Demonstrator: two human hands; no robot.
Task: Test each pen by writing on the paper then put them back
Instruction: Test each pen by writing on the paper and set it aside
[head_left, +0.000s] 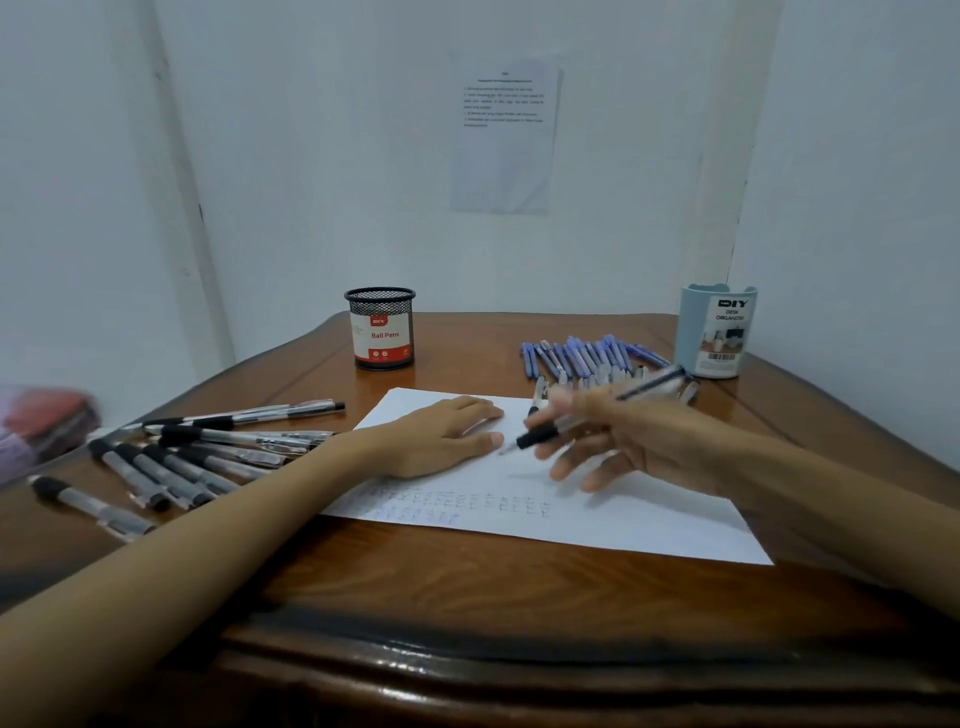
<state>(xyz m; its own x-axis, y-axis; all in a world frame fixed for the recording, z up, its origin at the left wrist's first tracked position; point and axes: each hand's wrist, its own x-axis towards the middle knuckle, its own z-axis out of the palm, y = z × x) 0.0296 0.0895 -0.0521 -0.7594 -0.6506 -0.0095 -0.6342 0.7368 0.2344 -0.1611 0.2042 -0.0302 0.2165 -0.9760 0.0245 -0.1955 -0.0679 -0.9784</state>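
Left hand (441, 436): lies palm down on the paper (597, 519), fingers straight and close together, pressing the sheet flat; it holds nothing.
Right hand (623, 441): pinches a pen (543, 434) between the thumb and the upper fingers; the lower fingers are spread loosely over the sheet. The hand is slightly blurred.
Pen in hand: black grip and clear barrel, slanted with the tip low and to the left, just beside the left thumb tip. Whether the tip touches the paper cannot be told.
Paper: white sheet lying at an angle in the middle of the table (467, 587); rows of small test marks (467, 504) run along its near left part, some dark and some blue.
Black pens (197, 452): a loose heap of clear-barrelled pens with black grips on the table, left of the paper and beside the left forearm.
Blue pens (582, 356): a fanned heap at the far right, behind the right hand.
Mesh cup (382, 330): black, upright, labelled "Ball Pens", beyond the paper's far corner.
Desk organiser (717, 332): pale blue, upright, at the far right, just beside the blue pens.
Wall sheet (504, 135): printed page fixed to the white wall behind the table; its text is too small to read.
Left edge: a blurred red and purple object (47, 421).
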